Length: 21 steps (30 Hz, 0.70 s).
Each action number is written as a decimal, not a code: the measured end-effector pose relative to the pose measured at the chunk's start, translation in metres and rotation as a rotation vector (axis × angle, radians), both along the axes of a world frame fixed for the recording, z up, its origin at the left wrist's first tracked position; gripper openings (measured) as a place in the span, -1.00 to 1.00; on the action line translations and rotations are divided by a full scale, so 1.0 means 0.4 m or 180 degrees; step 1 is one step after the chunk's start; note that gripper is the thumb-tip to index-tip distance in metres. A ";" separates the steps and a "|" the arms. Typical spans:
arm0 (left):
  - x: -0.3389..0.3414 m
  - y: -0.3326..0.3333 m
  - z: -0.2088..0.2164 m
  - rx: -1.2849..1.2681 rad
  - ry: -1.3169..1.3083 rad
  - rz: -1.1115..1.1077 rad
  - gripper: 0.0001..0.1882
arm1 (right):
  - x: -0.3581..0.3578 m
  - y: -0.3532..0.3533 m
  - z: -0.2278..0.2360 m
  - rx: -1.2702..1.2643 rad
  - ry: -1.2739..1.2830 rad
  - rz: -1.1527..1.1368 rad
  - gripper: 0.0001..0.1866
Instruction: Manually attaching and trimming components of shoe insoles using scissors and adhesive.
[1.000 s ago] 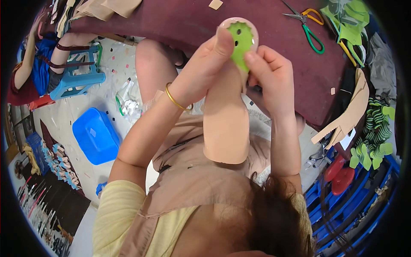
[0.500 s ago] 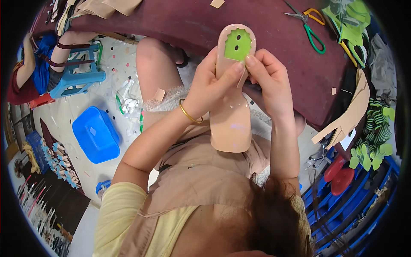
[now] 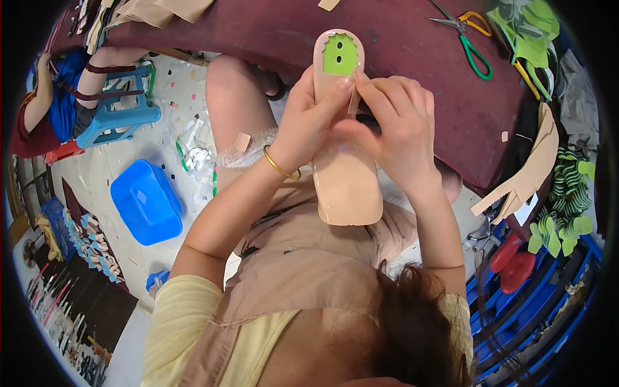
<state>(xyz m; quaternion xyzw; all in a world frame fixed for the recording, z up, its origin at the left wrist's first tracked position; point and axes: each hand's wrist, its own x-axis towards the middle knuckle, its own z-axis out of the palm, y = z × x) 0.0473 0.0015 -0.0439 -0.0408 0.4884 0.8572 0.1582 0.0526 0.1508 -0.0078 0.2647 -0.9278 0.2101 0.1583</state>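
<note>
In front of my lap I hold a glossy beige shoe sole [image 3: 348, 190], its rounded heel end pointing away from me. A green patch [image 3: 340, 55] with two dark holes shows at that end, framed by a notched beige rim. My left hand [image 3: 309, 109] grips the sole's left side, thumb pressed on the face just below the patch, fingers partly hidden behind it. At the right edge, my right hand [image 3: 400, 126] is closed on the sole, fingertips by a narrow beige strip [image 3: 353, 103] along the side. Its thumb lies across the sole's waist.
Scissors [image 3: 461, 29] with yellow and green handles lie on the dark red tabletop [image 3: 412, 39]. Beige cut pieces [image 3: 525, 168] and green pieces [image 3: 561, 226] are at the right. A blue basin [image 3: 145, 203] stands on the scrap-strewn floor, near a blue stool [image 3: 119, 113] and another person's leg.
The sole has shifted slightly left and away from me. My right hand has moved left and turned, its thumb now across the sole's waist, its fingertips still at the edge.
</note>
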 end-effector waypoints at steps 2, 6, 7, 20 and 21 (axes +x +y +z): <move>-0.001 0.003 -0.001 0.0091 -0.0032 -0.0034 -0.65 | -0.007 0.003 -0.008 -0.0128 0.0165 -0.0030 -0.57; -0.011 0.005 0.003 0.0225 0.0008 -0.0066 -0.66 | -0.015 0.001 -0.044 -0.0961 0.0277 -0.0208 -0.77; -0.013 0.007 0.000 0.0204 0.0051 -0.0075 -0.66 | -0.015 -0.007 -0.044 -0.1300 0.0206 -0.0343 -0.81; 0.028 0.008 0.059 0.1048 -0.0199 -0.1625 -0.30 | -0.041 0.046 0.003 -0.4163 -0.4283 0.0362 -0.48; 0.019 0.005 0.051 0.0954 -0.0086 -0.1722 -0.35 | -0.042 0.049 0.006 -0.4041 -0.4193 0.0238 -0.51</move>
